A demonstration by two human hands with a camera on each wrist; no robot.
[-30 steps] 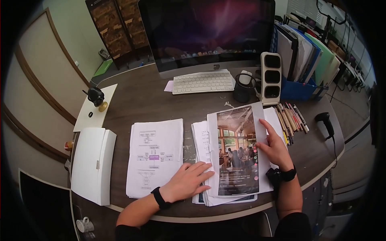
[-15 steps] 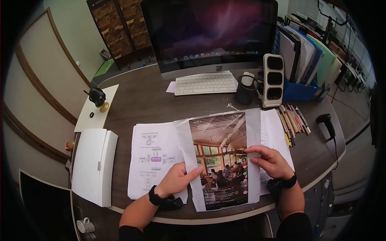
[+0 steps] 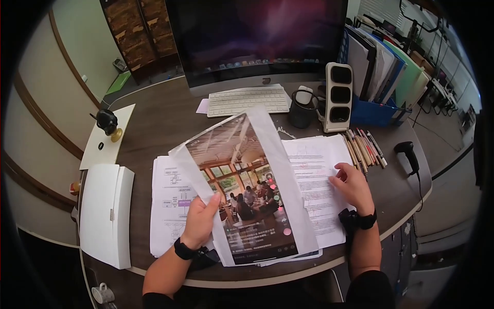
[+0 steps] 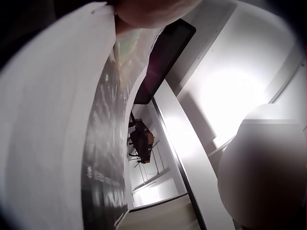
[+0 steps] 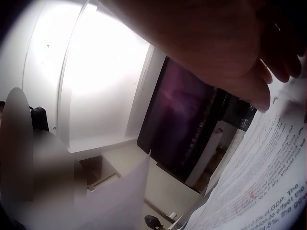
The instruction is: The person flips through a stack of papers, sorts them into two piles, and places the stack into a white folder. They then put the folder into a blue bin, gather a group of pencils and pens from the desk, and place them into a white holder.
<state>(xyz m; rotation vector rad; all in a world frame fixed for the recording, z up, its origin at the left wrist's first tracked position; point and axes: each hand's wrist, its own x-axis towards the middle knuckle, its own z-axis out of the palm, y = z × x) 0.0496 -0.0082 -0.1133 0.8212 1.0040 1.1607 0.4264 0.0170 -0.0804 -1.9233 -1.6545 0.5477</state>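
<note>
My left hand (image 3: 199, 221) pinches the left edge of a printed photo sheet (image 3: 242, 190) and holds it lifted and tilted over the desk; the same photo sheet (image 4: 103, 143) fills the left wrist view. Under its left side lies a paper stack with a flow chart (image 3: 170, 201). My right hand (image 3: 352, 188) rests flat on the right-hand stack of text pages (image 3: 316, 180), fingers relaxed; the right wrist view shows that hand (image 5: 225, 52) over the text pages (image 5: 259, 191).
A monitor (image 3: 257, 36) and keyboard (image 3: 247, 101) stand at the back of the dark desk (image 3: 154, 123). Several pencils (image 3: 363, 147), a dark cup (image 3: 301, 110), a white stand (image 3: 337, 98), a blue file box (image 3: 378, 110) and a barcode scanner (image 3: 406, 152) lie right. A white box (image 3: 103, 213) sits left.
The right hand has let go of the photo sheet and settled on the text stack. The left hand has swung the sheet up and leftward, uncovering the text pages.
</note>
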